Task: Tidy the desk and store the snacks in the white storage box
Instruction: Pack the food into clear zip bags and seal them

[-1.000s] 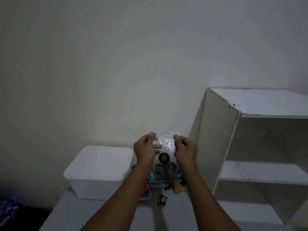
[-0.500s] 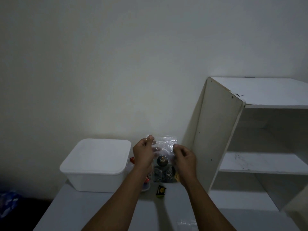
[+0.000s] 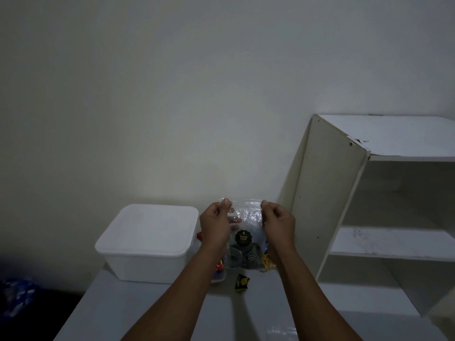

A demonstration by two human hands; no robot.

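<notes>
Both hands hold a clear plastic snack bag (image 3: 246,232) upright above the desk; it has a round black label and dark spiral cookies at the bottom. My left hand (image 3: 214,227) pinches its top left corner and my right hand (image 3: 279,225) pinches its top right corner. The white storage box (image 3: 147,242), lid on, stands to the left on the desk. Under and behind the bag lie more snacks: a red packet (image 3: 219,266), yellow snacks (image 3: 267,262) and a small black and yellow packet (image 3: 241,282).
A white open shelf unit (image 3: 327,193) stands at the right on the grey desk (image 3: 147,313). A bit of clear plastic (image 3: 280,332) lies near the front edge. A blue patterned thing (image 3: 14,299) sits low at the far left, off the desk.
My hands have spread a little apart along the top of the bag. The view shifted down and then back up; the bag stays held above the snacks.
</notes>
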